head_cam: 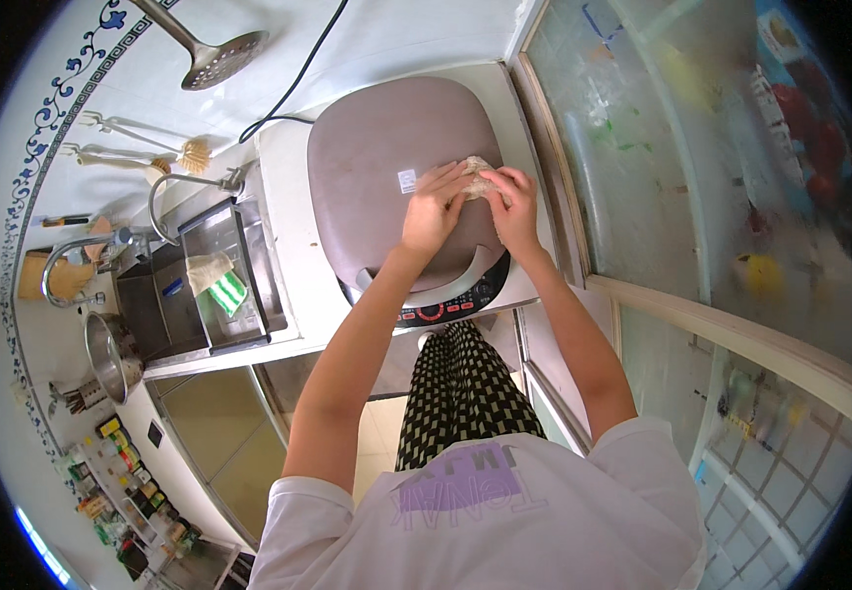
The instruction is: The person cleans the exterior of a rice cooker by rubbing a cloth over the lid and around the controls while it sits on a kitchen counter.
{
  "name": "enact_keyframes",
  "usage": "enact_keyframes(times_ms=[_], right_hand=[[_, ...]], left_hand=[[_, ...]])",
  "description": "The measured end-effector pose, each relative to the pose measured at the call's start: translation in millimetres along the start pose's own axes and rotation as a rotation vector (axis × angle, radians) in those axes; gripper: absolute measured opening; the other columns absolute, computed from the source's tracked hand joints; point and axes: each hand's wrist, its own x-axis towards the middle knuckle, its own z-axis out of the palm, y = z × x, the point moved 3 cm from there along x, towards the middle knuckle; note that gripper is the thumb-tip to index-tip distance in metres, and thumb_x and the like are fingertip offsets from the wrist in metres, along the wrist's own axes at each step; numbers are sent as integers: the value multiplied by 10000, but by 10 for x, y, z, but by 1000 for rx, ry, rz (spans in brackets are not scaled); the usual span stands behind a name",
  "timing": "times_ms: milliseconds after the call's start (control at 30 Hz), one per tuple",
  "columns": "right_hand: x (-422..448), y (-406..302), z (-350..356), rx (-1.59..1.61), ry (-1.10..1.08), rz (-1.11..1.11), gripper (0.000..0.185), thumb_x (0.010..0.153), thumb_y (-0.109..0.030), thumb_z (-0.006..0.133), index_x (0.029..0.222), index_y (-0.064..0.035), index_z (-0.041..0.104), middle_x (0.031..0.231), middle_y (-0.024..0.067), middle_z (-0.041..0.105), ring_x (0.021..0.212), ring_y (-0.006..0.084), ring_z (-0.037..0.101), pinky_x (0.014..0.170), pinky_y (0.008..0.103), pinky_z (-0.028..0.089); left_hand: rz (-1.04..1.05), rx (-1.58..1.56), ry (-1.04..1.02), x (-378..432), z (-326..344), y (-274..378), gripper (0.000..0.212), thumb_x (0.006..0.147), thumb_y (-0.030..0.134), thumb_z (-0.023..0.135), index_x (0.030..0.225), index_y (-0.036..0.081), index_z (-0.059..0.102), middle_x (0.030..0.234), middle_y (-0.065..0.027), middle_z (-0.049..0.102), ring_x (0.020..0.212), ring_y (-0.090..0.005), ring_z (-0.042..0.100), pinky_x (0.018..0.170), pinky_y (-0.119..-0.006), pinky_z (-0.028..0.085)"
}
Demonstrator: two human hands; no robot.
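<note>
A brown electric griddle lid (374,147) lies closed before me on the white counter. A crumpled beige cloth (476,179) rests on its right side, near the edge. My left hand (432,214) reaches the cloth from the left, with its fingertips and thumb on it. From the right, my right hand (514,205) grips the same cloth, its fingers bent over it. Part of the cloth is hidden under the fingers. Along the lid's front runs a curved handle (462,276), above a black control panel (440,306) with lit red markings. A small white label (406,181) is stuck on the lid.
Left of the griddle is a sink with a draining basket (238,254), where a green-and-white cloth (228,293) hangs. A faucet (164,199) and a steel bowl (105,358) stand by it. A skimmer (223,59) hangs above a black cord (293,88). Framed glass (639,162) borders the right.
</note>
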Motion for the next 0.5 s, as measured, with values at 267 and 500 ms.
enact_keyframes(times_ms=[267,500], right_hand=[[285,112,60,-25,4,-3,304,829,1,634,1092,-133,705,1124,56,596,1066,289,494,929,382,434],[561,305,158,-24,53,19,301,827,-4,639,1091,-128,712,1119,71,600,1068,279,518,941,375,426]], left_hand=[[25,-17,28,274,50,-99,295,800,4,679,1093,34,698,1219,-155,649,1145,-342,593,990,-417,460],[27,-62,64,558,138,-240,280,801,9,668,1078,37,695,1204,-157,652,1150,-339,589,1002,-430,453]])
